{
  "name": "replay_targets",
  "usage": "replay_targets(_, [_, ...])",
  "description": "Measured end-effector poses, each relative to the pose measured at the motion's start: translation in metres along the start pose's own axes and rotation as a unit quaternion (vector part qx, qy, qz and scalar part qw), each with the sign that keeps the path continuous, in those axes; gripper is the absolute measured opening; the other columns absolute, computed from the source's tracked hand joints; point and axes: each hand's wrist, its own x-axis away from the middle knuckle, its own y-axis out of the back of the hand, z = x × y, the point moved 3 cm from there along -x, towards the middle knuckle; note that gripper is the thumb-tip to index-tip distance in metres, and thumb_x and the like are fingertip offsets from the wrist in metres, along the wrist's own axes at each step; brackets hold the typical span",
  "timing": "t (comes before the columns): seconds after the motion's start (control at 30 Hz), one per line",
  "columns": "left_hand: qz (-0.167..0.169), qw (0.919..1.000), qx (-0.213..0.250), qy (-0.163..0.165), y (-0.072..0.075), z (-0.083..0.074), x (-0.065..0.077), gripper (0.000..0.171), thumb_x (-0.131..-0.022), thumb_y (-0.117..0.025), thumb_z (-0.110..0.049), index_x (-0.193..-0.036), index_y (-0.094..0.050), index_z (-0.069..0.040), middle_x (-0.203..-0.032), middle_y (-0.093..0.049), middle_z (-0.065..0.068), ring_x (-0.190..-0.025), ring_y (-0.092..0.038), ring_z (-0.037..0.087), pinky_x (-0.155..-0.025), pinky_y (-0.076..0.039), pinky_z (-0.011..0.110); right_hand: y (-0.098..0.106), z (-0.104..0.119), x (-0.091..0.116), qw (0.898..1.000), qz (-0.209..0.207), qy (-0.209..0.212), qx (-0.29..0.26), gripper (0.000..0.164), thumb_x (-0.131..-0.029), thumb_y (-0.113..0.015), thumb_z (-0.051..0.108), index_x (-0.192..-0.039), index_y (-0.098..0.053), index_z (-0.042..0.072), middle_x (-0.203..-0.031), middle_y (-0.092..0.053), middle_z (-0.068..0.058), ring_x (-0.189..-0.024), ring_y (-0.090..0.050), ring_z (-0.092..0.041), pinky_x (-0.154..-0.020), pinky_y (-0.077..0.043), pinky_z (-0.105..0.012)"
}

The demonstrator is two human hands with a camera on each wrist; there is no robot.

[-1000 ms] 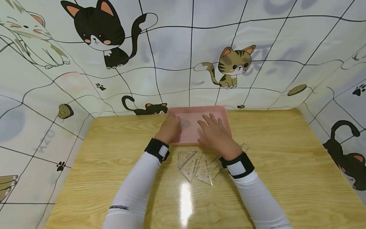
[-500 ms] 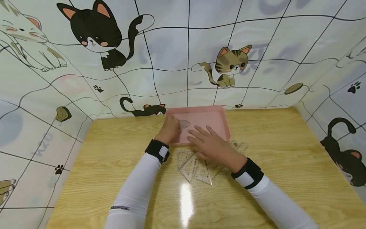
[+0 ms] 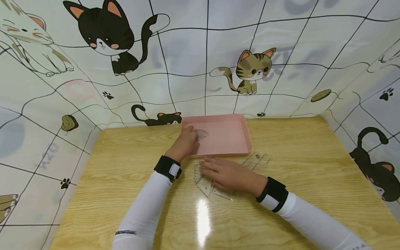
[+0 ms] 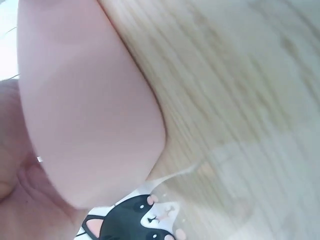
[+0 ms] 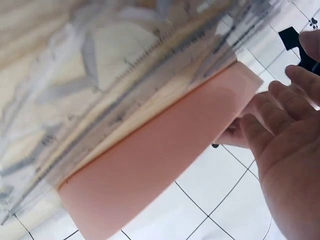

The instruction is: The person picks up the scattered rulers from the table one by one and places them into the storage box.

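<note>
My left hand (image 3: 186, 140) reaches over the near left corner of the pink tray (image 3: 223, 135), its fingers curled at a clear protractor (image 3: 203, 134) on the tray floor. It seems to pinch the protractor, whose left part the fingers hide. My right hand (image 3: 229, 174) is held palm down in front of the tray, fingers fairly straight, with nothing gripped. Beneath it are clear set squares (image 3: 204, 187) and, to its right, clear rulers (image 3: 257, 161); the hand covers part of them. In the right wrist view, its fingers (image 5: 280, 102) extend past the tray wall (image 5: 155, 145).
A wooden table (image 3: 125, 180) bears the tray near its back edge. Cat-patterned sheeting (image 3: 187, 52) rises behind the table and on both sides. A bright light reflection lies on the tabletop in front of the set squares.
My right hand has moved out of the tray, toward me and to the left, over the set squares. The left hand stays at the protractor with only a slight shift.
</note>
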Motion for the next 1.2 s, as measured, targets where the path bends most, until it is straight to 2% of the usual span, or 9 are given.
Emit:
replay_targets(0.13, [-0.023, 0.9989, -0.01, -0.039, 0.006, 0.0, 0.014, 0.028, -0.099, -0.067, -0.017, -0.122, -0.066, 0.001, -0.144, -0.055, 0.025, -0.139, -0.049, 0.038, -0.115, -0.044, 0.046, -0.005, 0.001, 0.0, 1.0, 0.005, 0.007, -0.001, 0.05, -0.103, -0.062, 0.025, -0.149, -0.054, 0.008, -0.159, -0.047, -0.014, -0.146, -0.046, -0.034, -0.118, -0.04, -0.044])
replay_targets(0.2, [-0.052, 0.9967, -0.016, -0.06, 0.013, -0.002, 0.024, 0.034, -0.099, -0.068, -0.017, -0.127, -0.065, 0.002, -0.148, -0.052, 0.027, -0.142, -0.047, 0.04, -0.116, -0.042, 0.049, -0.007, 0.001, 0.0, 1.0, 0.013, 0.004, 0.002, 0.05, -0.104, -0.061, 0.026, -0.15, -0.053, 0.008, -0.16, -0.046, -0.014, -0.147, -0.045, -0.033, -0.118, -0.04, -0.045])
replay_targets(0.3, [-0.119, 0.9875, -0.03, -0.098, 0.023, -0.004, 0.044, 0.034, -0.096, -0.07, -0.015, -0.125, -0.067, 0.003, -0.138, -0.06, 0.025, -0.129, -0.058, 0.039, -0.11, -0.048, 0.049, -0.011, 0.0, -0.001, 1.0, 0.024, -0.003, 0.01, 0.051, -0.104, -0.06, 0.027, -0.151, -0.052, 0.008, -0.16, -0.045, -0.014, -0.147, -0.044, -0.033, -0.118, -0.04, -0.045])
replay_targets(0.43, [-0.213, 0.9652, -0.052, -0.143, 0.032, -0.004, 0.075, 0.018, -0.092, -0.072, -0.009, -0.106, -0.072, 0.003, -0.109, -0.067, 0.017, -0.098, -0.064, 0.032, -0.089, -0.054, 0.045, -0.015, -0.001, -0.002, 0.999, 0.038, -0.014, 0.021, 0.054, -0.105, -0.058, 0.03, -0.152, -0.05, 0.006, -0.16, -0.044, -0.017, -0.148, -0.043, -0.034, -0.117, -0.041, -0.046])
replay_targets(0.6, [-0.259, 0.947, -0.062, -0.18, 0.032, -0.001, 0.103, 0.006, -0.092, -0.071, -0.006, -0.093, -0.072, 0.0, -0.091, -0.064, 0.011, -0.081, -0.061, 0.027, -0.072, -0.053, 0.041, -0.02, -0.001, -0.001, 0.997, 0.061, -0.022, 0.04, 0.054, -0.106, -0.056, 0.034, -0.151, -0.05, 0.005, -0.16, -0.043, -0.019, -0.149, -0.042, -0.034, -0.118, -0.04, -0.046])
replay_targets(0.73, [-0.253, 0.9466, -0.057, -0.191, 0.025, -0.002, 0.115, 0.007, -0.092, -0.072, -0.009, -0.091, -0.074, -0.002, -0.086, -0.063, 0.008, -0.075, -0.059, 0.022, -0.066, -0.052, 0.036, -0.02, -0.002, 0.0, 0.996, 0.074, -0.024, 0.051, 0.053, -0.107, -0.054, 0.035, -0.151, -0.05, 0.007, -0.16, -0.044, -0.016, -0.148, -0.043, -0.033, -0.117, -0.041, -0.046])
replay_targets(0.9, [-0.216, 0.9561, -0.044, -0.193, 0.011, -0.008, 0.126, 0.007, -0.089, -0.078, -0.01, -0.091, -0.075, -0.004, -0.086, -0.062, 0.005, -0.073, -0.057, 0.017, -0.064, -0.051, 0.031, -0.02, -0.002, -0.002, 0.996, 0.078, -0.029, 0.034, 0.051, -0.108, -0.054, 0.033, -0.152, -0.05, 0.007, -0.159, -0.046, -0.015, -0.148, -0.044, -0.033, -0.117, -0.041, -0.046])
replay_targets(1.03, [-0.157, 0.9678, -0.037, -0.194, 0.001, -0.015, 0.131, 0.016, -0.087, -0.082, -0.014, -0.098, -0.076, -0.004, -0.093, -0.065, 0.006, -0.081, -0.062, 0.019, -0.072, -0.056, 0.032, -0.021, -0.003, -0.002, 0.997, 0.067, -0.03, 0.026, 0.05, -0.107, -0.056, 0.031, -0.15, -0.052, 0.006, -0.158, -0.048, -0.014, -0.147, -0.045, -0.033, -0.118, -0.04, -0.045])
replay_targets(1.2, [-0.063, 0.9826, -0.048, -0.168, -0.009, -0.025, 0.132, 0.035, -0.085, -0.086, -0.027, -0.108, -0.073, -0.004, -0.105, -0.067, 0.008, -0.09, -0.064, 0.025, -0.077, -0.057, 0.036, -0.022, -0.004, -0.002, 0.998, 0.048, -0.024, 0.028, 0.049, -0.105, -0.06, 0.03, -0.148, -0.055, 0.006, -0.155, -0.052, -0.013, -0.143, -0.05, -0.032, -0.116, -0.043, -0.043])
